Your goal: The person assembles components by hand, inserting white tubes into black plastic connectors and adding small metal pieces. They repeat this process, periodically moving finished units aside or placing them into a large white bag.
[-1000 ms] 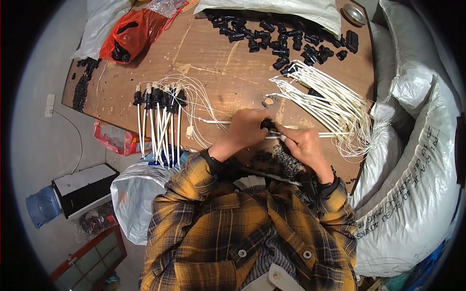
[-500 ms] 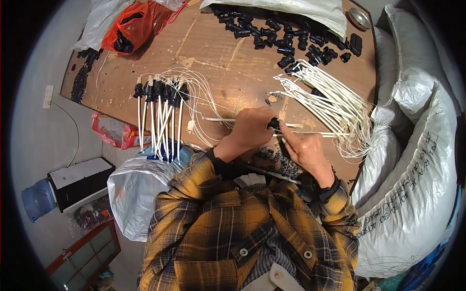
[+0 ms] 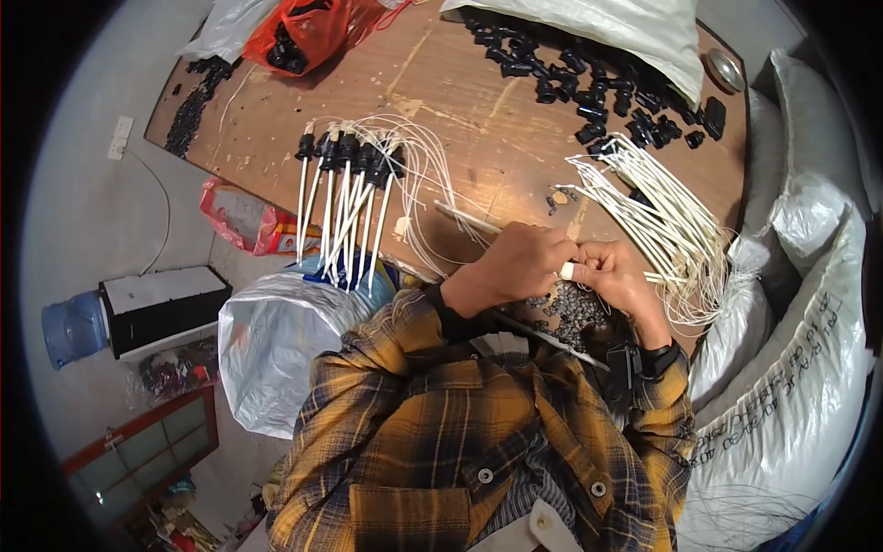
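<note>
My left hand (image 3: 522, 263) is closed on a white sleeved wire (image 3: 464, 218), whose end sticks out to the left of the fist. Fingertip to fingertip with it, my right hand (image 3: 618, 279) is closed too, in a pinch. A small white piece shows at the right thumb; whether it is tape or part of the work I cannot tell. Fingers hide what lies between the hands. To the left, several black sockets (image 3: 348, 147) with white sleeved wires sit along the table edge. More white sleeved wires (image 3: 658, 207) lie heaped at the right.
Small dark pieces (image 3: 578, 317) are piled below my hands. Loose black sockets (image 3: 589, 92) spill from a white sack (image 3: 598, 32) at the far side. A red bag (image 3: 322, 37) stands far left, and stuffed white sacks (image 3: 782, 368) crowd the right. A silvery bag (image 3: 267, 359) hangs near my left elbow.
The view has shifted, so the table sits further right. My hands have closed together, and the black socket that showed between them is now hidden. My right index finger has curled in.
</note>
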`<state>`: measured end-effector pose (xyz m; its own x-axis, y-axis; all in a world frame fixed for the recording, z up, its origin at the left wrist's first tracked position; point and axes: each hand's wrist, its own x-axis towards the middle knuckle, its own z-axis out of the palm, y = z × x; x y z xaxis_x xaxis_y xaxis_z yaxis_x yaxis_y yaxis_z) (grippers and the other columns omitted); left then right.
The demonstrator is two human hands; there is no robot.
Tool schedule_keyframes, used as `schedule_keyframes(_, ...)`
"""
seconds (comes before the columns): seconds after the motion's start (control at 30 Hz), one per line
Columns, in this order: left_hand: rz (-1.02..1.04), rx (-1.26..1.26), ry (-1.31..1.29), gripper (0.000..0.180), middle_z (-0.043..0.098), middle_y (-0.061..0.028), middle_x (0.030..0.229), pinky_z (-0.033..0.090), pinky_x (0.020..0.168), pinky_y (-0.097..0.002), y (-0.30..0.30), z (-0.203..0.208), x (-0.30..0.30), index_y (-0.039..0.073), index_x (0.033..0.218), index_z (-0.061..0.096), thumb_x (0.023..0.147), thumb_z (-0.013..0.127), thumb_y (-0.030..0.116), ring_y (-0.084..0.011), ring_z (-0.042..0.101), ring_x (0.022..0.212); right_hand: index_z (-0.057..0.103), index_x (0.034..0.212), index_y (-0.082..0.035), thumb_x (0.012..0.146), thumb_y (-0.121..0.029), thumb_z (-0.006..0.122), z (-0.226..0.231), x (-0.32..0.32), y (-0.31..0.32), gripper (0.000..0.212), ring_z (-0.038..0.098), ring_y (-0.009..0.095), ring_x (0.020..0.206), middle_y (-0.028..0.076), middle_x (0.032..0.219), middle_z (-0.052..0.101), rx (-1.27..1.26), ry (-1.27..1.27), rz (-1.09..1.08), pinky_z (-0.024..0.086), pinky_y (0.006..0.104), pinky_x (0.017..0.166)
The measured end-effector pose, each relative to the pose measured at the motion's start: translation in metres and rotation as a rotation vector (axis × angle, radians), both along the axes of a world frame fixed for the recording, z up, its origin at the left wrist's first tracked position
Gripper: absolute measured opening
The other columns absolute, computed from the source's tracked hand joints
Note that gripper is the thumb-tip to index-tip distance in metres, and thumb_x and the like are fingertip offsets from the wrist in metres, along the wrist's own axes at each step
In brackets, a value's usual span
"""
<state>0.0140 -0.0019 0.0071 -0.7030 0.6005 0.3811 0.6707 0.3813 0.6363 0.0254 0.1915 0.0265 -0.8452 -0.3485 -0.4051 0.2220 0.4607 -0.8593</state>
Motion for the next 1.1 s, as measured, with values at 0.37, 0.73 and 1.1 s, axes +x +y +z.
schedule_keyframes(0.37, 0.338, -0.098, 0.164, 0.016, 0.060, -0.0078, 0.079, 0.046, 0.062, -0.0383, -0.071, 0.014, -0.018, 0.008, 0.082, 0.062, 0.065, 0.064, 0.008, -0.0287, 0.060, 0.069, 0.068, 0.093, -0.001, 0.084, -0.009, 0.067, 0.016, -0.005, -0.035, 0.012, 0.053, 0.020, 0.054, 0.008, 0.069, 0.061, 0.133, 1.027, -0.034, 0.041, 0.0317, 0.049)
schedule_keyframes(0.73, 1.239, -0.199, -0.028, 0.028, 0.063, -0.0161, 0.096, 0.038, 0.096, -0.0418, -0.266, -0.009, -0.074, 0.006, 0.097, 0.065, 0.069, 0.062, 0.013, -0.0331, 0.057, 0.099, 0.065, 0.102, 0.002, 0.084, -0.009, 0.066, -0.010, 0.002, -0.067, 0.022, 0.064, 0.027, 0.095, 0.016, 0.104, 0.066, 0.168, 0.686, 0.100, 0.049, 0.0351, 0.082)
schedule_keyframes(1.1, 0.769, -0.162, -0.113, 0.048, 0.060, -0.0174, 0.118, 0.042, 0.098, -0.0386, -0.212, 0.019, -0.044, 0.006, 0.122, 0.056, 0.074, 0.060, 0.006, -0.0337, 0.054, 0.114, 0.065, 0.104, 0.002, 0.079, -0.004, 0.066, 0.002, 0.029, 0.006, 0.025, 0.066, 0.024, 0.076, 0.013, 0.090, 0.067, 0.301, 0.437, -0.321, 0.050, 0.0300, 0.067)
